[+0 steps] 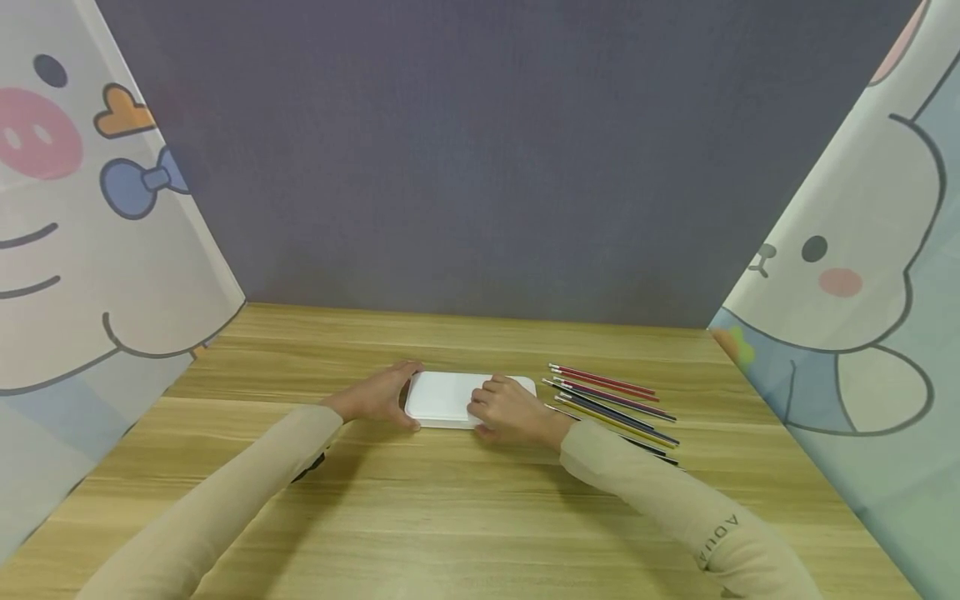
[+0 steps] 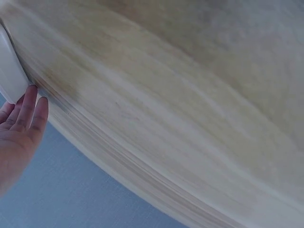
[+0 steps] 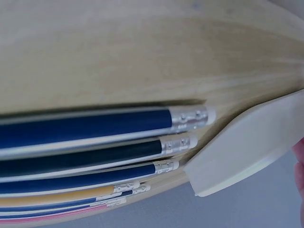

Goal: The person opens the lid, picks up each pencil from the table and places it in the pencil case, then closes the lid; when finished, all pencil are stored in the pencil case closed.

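A flat white rectangular case [image 1: 442, 397] with rounded corners lies on the wooden table. My left hand [image 1: 379, 395] holds its left end, the thumb at the near corner and the fingers at the far one. In the left wrist view, fingertips of that hand [image 2: 21, 126] touch the edge of the white case [image 2: 10, 71]. Over the right part of the case, my right hand [image 1: 512, 412] grips it with curled fingers on top and the thumb low at the near side. Only a sliver of the right hand [image 3: 299, 166] shows in the right wrist view.
Several pencils with white erasers lie in a loose bunch right of the case, including a red pencil [image 1: 607, 379], a yellow pencil [image 1: 618, 422] and a blue pencil [image 3: 95, 126]. A dark panel [image 1: 480, 167] rises behind the table [image 1: 450, 525]. Cartoon-printed sheets flank both sides.
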